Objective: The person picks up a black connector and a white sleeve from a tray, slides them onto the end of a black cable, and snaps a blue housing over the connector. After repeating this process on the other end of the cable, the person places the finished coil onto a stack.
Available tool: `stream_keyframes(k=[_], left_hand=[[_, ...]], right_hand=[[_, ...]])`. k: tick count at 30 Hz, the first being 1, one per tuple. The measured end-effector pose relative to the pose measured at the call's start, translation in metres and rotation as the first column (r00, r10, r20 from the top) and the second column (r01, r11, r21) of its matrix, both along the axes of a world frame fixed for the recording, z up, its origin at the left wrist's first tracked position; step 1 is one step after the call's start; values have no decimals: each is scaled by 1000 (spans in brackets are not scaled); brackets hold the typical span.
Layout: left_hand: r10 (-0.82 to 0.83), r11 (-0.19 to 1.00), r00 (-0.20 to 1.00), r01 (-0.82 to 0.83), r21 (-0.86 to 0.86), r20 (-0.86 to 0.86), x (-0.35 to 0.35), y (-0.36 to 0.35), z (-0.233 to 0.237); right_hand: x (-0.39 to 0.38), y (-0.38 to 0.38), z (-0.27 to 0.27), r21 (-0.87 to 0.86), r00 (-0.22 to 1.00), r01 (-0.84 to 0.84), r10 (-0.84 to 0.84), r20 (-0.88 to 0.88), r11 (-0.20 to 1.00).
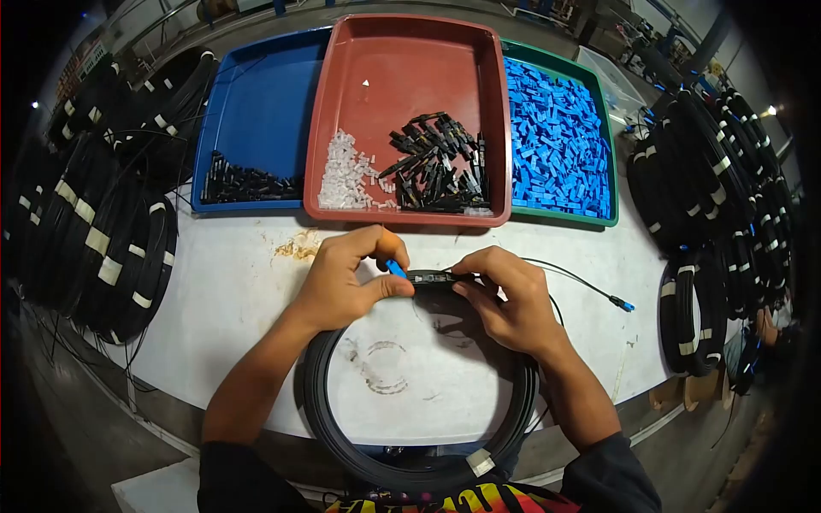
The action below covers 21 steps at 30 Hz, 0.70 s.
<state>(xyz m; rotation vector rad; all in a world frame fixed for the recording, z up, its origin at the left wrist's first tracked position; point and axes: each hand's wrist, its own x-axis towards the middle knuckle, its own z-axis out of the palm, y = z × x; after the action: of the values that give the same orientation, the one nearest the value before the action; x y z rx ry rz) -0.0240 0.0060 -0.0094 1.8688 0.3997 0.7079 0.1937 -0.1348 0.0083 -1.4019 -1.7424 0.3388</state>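
My left hand [346, 278] is closed, with a small blue connector piece [395, 268] between its thumb and fingers. Its thumb touches the left end of a slim black connector housing [430, 278]. My right hand [509, 295] pinches the right end of that housing, which lies level between both hands. Under my hands is a large coil of black cable [316, 385], bound with a pale tape band [481, 462]. A loose cable end with a blue-tipped connector [627, 305] lies to the right on the table. My fingers hide part of the housing's ends.
Behind my hands stand a blue tray [265, 85] with black parts, a red tray [410, 60] with clear and black pieces, and a green tray [612, 201] full of blue pieces. Taped cable coils flank the white table [231, 282] at left [103, 256] and right [693, 316].
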Motion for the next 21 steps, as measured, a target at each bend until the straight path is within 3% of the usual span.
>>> stream_keyframes(k=[1, 3, 7, 11, 13, 21], left_hand=[[-1, 1000, 1000, 1, -3, -1, 1, -4, 5], [30, 973, 999, -22, 232, -33, 2, -9, 13], [-4, 931, 1000, 3, 366, 1, 5, -9, 11], [-16, 918, 999, 0, 397, 38, 6, -14, 14], [35, 953, 998, -20, 303, -45, 5, -20, 22], [79, 946, 997, -67, 318, -24, 4, -26, 21]], right_hand=[[0, -1, 1, -4, 1000, 9, -9, -10, 1000], [0, -2, 0, 1, 1000, 5, -5, -8, 1000], [1, -1, 2, 48, 1000, -26, 26, -14, 999], [2, 0, -2, 116, 999, -48, 49, -5, 992], [3, 0, -3, 156, 997, -68, 62, 46, 985], [3, -4, 0, 87, 983, -90, 75, 165, 992]])
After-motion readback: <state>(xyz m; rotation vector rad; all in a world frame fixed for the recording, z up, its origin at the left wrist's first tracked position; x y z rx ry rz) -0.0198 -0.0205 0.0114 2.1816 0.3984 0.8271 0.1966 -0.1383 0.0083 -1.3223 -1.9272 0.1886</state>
